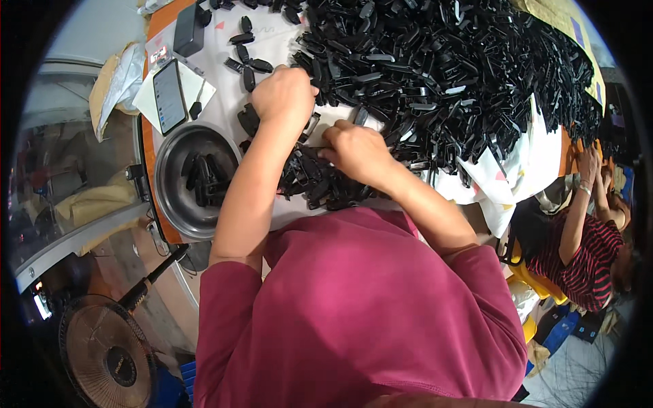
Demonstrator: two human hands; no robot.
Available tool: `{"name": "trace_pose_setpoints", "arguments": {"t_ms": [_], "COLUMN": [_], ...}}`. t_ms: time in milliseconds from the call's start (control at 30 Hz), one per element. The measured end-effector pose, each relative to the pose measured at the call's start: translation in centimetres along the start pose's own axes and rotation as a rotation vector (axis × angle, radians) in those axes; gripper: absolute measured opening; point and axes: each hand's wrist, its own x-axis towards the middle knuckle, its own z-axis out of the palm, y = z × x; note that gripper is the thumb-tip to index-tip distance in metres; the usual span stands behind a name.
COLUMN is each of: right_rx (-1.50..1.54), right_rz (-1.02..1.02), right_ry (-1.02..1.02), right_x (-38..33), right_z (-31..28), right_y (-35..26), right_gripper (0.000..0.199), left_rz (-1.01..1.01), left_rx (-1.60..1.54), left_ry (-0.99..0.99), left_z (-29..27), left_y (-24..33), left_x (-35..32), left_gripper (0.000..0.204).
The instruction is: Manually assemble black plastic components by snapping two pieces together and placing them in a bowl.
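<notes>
My left hand is closed, back upward, at the left edge of a large pile of small black plastic parts. Whatever its fingers hold is hidden beneath it. Lower and to the right, my right hand has its fingers curled inward and pressed together; I cannot make out what they grip. Below both hands lies a smaller heap of black oblong parts, close to my body. A few loose black parts lie on the white sheet beyond my left hand.
At the left, a metal bowl holds several black pieces. Behind it are a phone and a dark box. A fan stands at lower left. Another person's arm reaches to the table at far right.
</notes>
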Motion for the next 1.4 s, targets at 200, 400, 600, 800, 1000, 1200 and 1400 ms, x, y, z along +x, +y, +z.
{"name": "trace_pose_setpoints", "arguments": {"t_ms": [200, 400, 600, 800, 1000, 1200, 1400], "right_rx": [-0.123, -0.095, 0.378, 1.656, 1.565, 1.595, 1.561], "right_rz": [-0.051, -0.175, -0.010, 0.069, 0.231, 0.082, 0.238], "right_ry": [-0.024, -0.008, 0.136, 0.177, 0.128, 0.190, 0.211], "right_x": [0.1, -0.2, 0.2, -0.2, -0.7, -1.6, -1.8], "right_z": [0.2, 0.2, -2.6, -7.5, -7.8, -8.7, -8.9], "right_y": [-1.5, -0.8, 0.8, -1.6, -1.9, -1.2, -1.9], "right_gripper": [0.017, 0.016, 0.026, 0.028, 0.025, 0.020, 0.012], "left_rz": [0.037, -0.005, 0.212, 0.343, 0.275, 0.506, 0.543], "left_rx": [0.159, -0.484, -0.700, -0.984, -1.475, -1.098, -0.905], "left_ry": [-0.102, 0.052, -0.057, -0.118, -0.111, 0.275, 0.396], "left_z": [0.9, -2.2, -3.4, -4.0, -3.9, -4.1, -4.5], "left_y": [-0.5, -2.5, -5.5, -2.7, -2.0, -1.6, -0.8], "left_x": [0.3, -1.2, -3.4, -5.9, -6.9, -6.7, -7.1], "left_gripper": [0.022, 0.020, 0.030, 0.029, 0.027, 0.030, 0.029]}}
